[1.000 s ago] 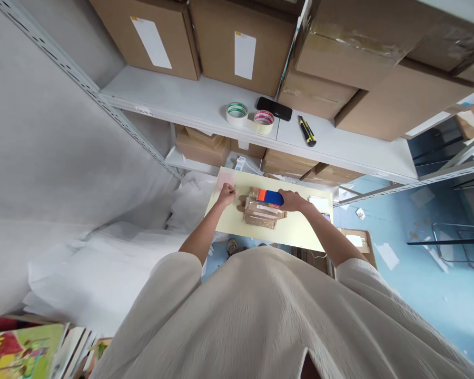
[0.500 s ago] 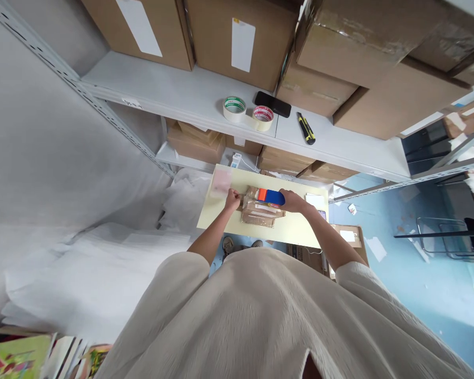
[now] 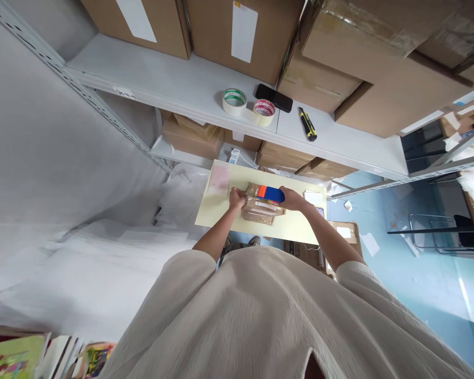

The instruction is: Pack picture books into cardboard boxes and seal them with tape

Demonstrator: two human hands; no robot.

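On the pale yellow tabletop (image 3: 296, 226) lies a small cardboard parcel (image 3: 253, 202) wrapped in clear tape, with a second taped cardboard piece (image 3: 256, 217) along its near side. My right hand (image 3: 293, 199) grips a blue and orange tape dispenser (image 3: 273, 194), held against the top of the parcel. At the parcel's left end is my left hand (image 3: 237, 198), its fingers closed on that edge; the fingertips are partly hidden. Whether a strip of tape runs between hand and dispenser is too small to tell.
Above the table, a grey shelf (image 3: 161, 79) carries two tape rolls (image 3: 234, 102) (image 3: 264, 112), a black phone (image 3: 274, 98), a yellow-black utility knife (image 3: 307, 124) and large cardboard boxes (image 3: 237, 31). White foam sheets (image 3: 95, 273) are piled at left. An open carton (image 3: 344, 232) stands right of the table.
My left hand has moved right, from just beside the parcel to against its left end. My right hand and the tape dispenser stay nearly where they were. The whole view has shifted slightly.
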